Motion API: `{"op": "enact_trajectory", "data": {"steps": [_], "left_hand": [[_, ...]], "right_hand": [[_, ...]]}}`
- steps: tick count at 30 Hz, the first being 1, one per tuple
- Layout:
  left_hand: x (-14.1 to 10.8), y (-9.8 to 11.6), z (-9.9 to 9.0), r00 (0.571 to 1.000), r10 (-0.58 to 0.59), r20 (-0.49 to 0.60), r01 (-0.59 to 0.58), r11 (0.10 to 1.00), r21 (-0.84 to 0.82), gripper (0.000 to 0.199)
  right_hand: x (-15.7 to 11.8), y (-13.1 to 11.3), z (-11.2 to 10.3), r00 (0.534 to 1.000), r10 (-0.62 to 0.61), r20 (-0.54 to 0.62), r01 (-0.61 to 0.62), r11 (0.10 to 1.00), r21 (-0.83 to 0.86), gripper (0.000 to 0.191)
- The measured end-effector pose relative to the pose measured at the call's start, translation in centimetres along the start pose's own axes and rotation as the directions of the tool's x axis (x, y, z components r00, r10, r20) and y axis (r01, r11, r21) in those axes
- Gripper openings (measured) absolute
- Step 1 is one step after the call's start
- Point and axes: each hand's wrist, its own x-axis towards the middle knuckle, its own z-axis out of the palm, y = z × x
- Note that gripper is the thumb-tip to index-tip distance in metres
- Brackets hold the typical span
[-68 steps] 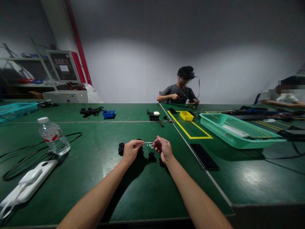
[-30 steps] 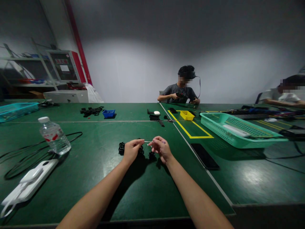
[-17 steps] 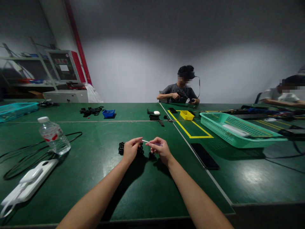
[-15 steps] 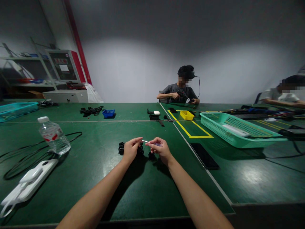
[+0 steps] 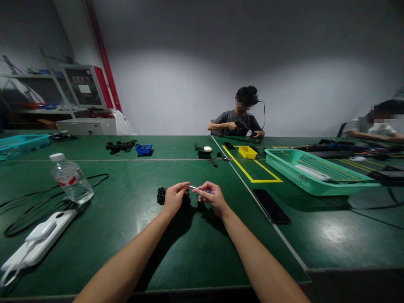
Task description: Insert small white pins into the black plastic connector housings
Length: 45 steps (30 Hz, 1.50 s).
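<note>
In my right hand (image 5: pixel 213 197) is a small screwdriver (image 5: pixel 193 187), its thin metal shaft pointing left and its purplish handle mostly covered by my fingers. My left hand (image 5: pixel 174 198) is closed in a pinch right at the shaft's tip; whatever it holds there is too small to make out. Black molded parts (image 5: pixel 161 195) are grouped on the table beside and partly behind my left hand. Another small black part (image 5: pixel 201 205) sits below the screwdriver, between my two hands.
A phone (image 5: pixel 270 206) and a green basket (image 5: pixel 315 172) lie to the right. Farther back are a yellow bin (image 5: pixel 247 152), a blue bin (image 5: pixel 144 150) and black pieces (image 5: pixel 120 146). A bottle (image 5: pixel 72 179) and white power strip (image 5: pixel 41 240) are left. A co-worker (image 5: pixel 238 115) sits opposite.
Almost nothing differs. My left fingertips and the screwdriver tip have shifted very slightly to the right; the things on the table have stayed put.
</note>
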Motion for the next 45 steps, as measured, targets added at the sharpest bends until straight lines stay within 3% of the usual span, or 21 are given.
{"op": "enact_trajectory", "data": {"steps": [27,45], "left_hand": [[0.0,-0.1,-0.1,0.999,0.041,-0.011,-0.04,0.995,0.089,0.028],[0.0,-0.3,0.0,1.0,0.005,-0.021,-0.004,0.999,0.032,0.032]], "right_hand": [[0.6,0.8,0.0,0.999,-0.019,-0.051,0.024,0.996,0.087,0.037],[0.5,1.2,-0.1,0.999,-0.023,-0.047,0.021,0.999,-0.031,0.038]]}}
